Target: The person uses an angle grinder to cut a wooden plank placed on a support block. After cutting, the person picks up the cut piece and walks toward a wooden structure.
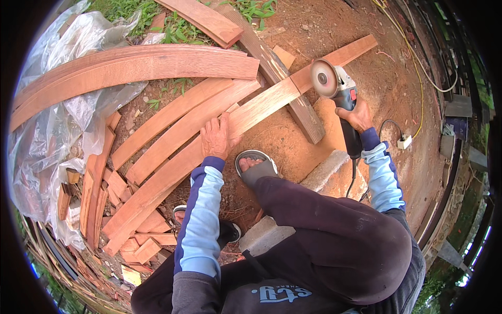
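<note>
My right hand (356, 115) is wrapped round the body of an angle grinder (345, 97), just right of a long wooden plank (266, 107). The grinder's round disc (323, 78) overlaps the plank's right edge in view; whether it touches the wood I cannot tell. A dark line crosses the plank left of the disc. My left hand (215, 137) grips the plank near its middle, fingers over the top face and thumb toward the near edge. Toward its far end the plank lies across a thick wooden beam (306, 118).
More reddish boards (141, 68) lie on the left, some over clear plastic sheeting (42, 152). Wood offcuts (149, 248) are heaped at lower left. Concrete blocks (324, 170) sit beside my legs. A power cord runs to a white socket (404, 141) with a yellow cable (420, 94).
</note>
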